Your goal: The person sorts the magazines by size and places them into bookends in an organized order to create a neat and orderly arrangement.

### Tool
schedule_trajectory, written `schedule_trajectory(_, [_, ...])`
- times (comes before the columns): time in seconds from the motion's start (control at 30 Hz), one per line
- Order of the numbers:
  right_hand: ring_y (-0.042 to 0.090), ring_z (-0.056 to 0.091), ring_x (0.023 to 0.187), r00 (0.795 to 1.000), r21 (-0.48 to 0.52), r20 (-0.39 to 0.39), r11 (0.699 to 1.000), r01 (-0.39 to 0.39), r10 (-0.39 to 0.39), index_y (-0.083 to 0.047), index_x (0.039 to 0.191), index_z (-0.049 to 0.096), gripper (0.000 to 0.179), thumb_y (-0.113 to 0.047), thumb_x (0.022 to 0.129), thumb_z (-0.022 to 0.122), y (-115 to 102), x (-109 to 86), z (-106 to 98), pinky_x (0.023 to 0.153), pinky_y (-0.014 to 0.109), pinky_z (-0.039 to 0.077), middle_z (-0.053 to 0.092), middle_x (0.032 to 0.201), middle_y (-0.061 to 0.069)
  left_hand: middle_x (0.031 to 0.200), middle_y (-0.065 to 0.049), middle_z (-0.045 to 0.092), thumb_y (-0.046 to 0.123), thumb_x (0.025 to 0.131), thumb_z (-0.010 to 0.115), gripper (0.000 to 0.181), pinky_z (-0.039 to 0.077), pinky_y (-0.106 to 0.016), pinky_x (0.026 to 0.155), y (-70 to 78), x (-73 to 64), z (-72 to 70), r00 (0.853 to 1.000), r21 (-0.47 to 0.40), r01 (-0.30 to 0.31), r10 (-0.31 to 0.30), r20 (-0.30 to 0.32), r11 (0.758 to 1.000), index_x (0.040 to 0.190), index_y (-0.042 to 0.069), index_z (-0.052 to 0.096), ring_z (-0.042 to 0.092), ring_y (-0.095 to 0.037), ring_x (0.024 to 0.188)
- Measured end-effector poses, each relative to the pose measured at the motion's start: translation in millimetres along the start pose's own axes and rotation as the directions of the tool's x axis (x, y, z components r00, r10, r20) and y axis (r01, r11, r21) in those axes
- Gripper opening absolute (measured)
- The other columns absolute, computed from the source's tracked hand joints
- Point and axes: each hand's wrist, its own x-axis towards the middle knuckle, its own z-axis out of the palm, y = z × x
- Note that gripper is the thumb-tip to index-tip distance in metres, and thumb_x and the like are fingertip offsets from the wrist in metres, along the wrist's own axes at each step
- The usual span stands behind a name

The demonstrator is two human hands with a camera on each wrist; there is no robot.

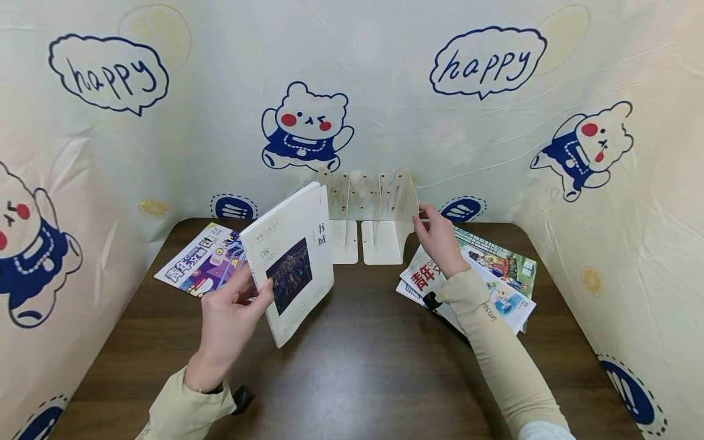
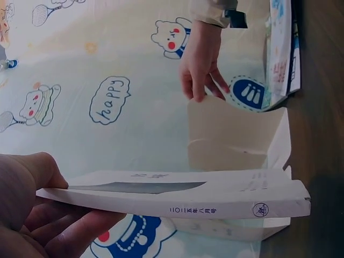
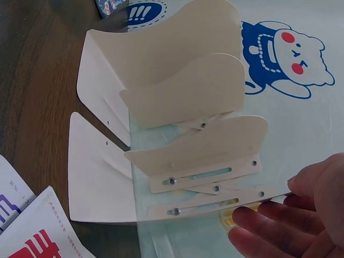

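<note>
My left hand (image 1: 228, 321) holds a white paperback book (image 1: 291, 269) upright and slightly tilted above the table, thumb on the front cover and fingers behind. The cover bears a dark square picture, and in the left wrist view the printed spine (image 2: 231, 208) faces the camera. At the back stands a cream metal expandable bookend (image 1: 383, 244) with several dividers and two flat base plates. My right hand (image 1: 439, 241) pinches the outer edge of its right side panel between thumb and fingers; the right wrist view shows slotted, riveted bars (image 3: 201, 180) linking the panels.
A purple magazine (image 1: 203, 260) lies at the left, partly behind the book. Several overlapping magazines (image 1: 511, 299) are on the right, under my right forearm. A printed cloth backdrop (image 1: 385, 122) encloses the brown table (image 1: 374, 366) at the back and sides.
</note>
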Motion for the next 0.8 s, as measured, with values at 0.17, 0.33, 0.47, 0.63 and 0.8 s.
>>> schedule_trajectory(0.17, [0.037, 0.068, 0.116, 1.0, -0.005, 0.008, 1.0, -0.009, 0.009, -0.005, 0.145, 0.053, 0.04, -0.023, 0.11, 0.053, -0.1, -0.7, 0.2, 0.092, 0.051, 0.061, 0.065, 0.134, 0.02, 0.118, -0.02, 0.075, -0.008, 0.088, 0.076, 0.047, 0.057, -0.012, 0.068, -1.6, 1.4, 8.9, 1.0, -0.022, -0.002, 0.002, -0.002, 1.0, 0.133, 0.004, 0.071, 0.074, -0.006, 0.088])
schedule_trajectory(0.33, [0.038, 0.068, 0.115, 1.0, -0.004, 0.004, 1.0, -0.009, 0.009, -0.004, 0.145, 0.053, 0.039, -0.024, 0.11, 0.053, -0.5, -0.8, 0.0, 0.092, 0.051, 0.061, 0.064, 0.135, 0.022, 0.117, -0.021, 0.075, -0.01, 0.087, 0.076, 0.044, 0.056, -0.011, 0.069, -4.6, 3.9, 18.8, 1.0, -0.024, -0.023, 0.023, 0.005, 0.999, 0.129, 0.001, 0.072, 0.076, -0.036, 0.086])
schedule_trajectory(0.47, [0.038, 0.067, 0.115, 1.0, 0.003, 0.001, 1.0, -0.008, 0.008, -0.005, 0.144, 0.054, 0.039, -0.023, 0.11, 0.054, -0.5, -1.1, -0.1, 0.092, 0.052, 0.061, 0.064, 0.136, 0.022, 0.114, -0.022, 0.076, -0.011, 0.086, 0.076, 0.043, 0.056, -0.011, 0.069, -8.2, 6.1, 25.7, 0.999, -0.024, -0.049, 0.049, 0.001, 0.999, 0.127, 0.001, 0.072, 0.076, -0.035, 0.084])
schedule_trajectory(0.63, [0.038, 0.068, 0.115, 1.0, 0.006, 0.0, 1.0, -0.004, 0.004, -0.005, 0.144, 0.054, 0.038, -0.022, 0.11, 0.054, -0.4, -1.9, -0.4, 0.093, 0.052, 0.06, 0.064, 0.136, 0.022, 0.118, -0.022, 0.074, -0.009, 0.087, 0.076, 0.046, 0.055, -0.01, 0.071, -11.7, 7.6, 31.1, 0.999, -0.025, -0.052, 0.052, 0.013, 0.998, 0.132, 0.002, 0.071, 0.077, -0.039, 0.088])
schedule_trajectory(0.8, [0.038, 0.067, 0.117, 1.0, 0.011, 0.008, 1.0, -0.007, 0.007, -0.005, 0.145, 0.053, 0.04, -0.024, 0.11, 0.053, 0.2, -2.2, -1.0, 0.094, 0.052, 0.06, 0.064, 0.137, 0.021, 0.123, -0.022, 0.073, -0.006, 0.089, 0.076, 0.049, 0.059, -0.019, 0.071, -15.6, 9.8, 35.7, 0.999, 0.0, -0.038, 0.038, 0.025, 0.999, 0.137, 0.004, 0.068, 0.076, -0.041, 0.093])
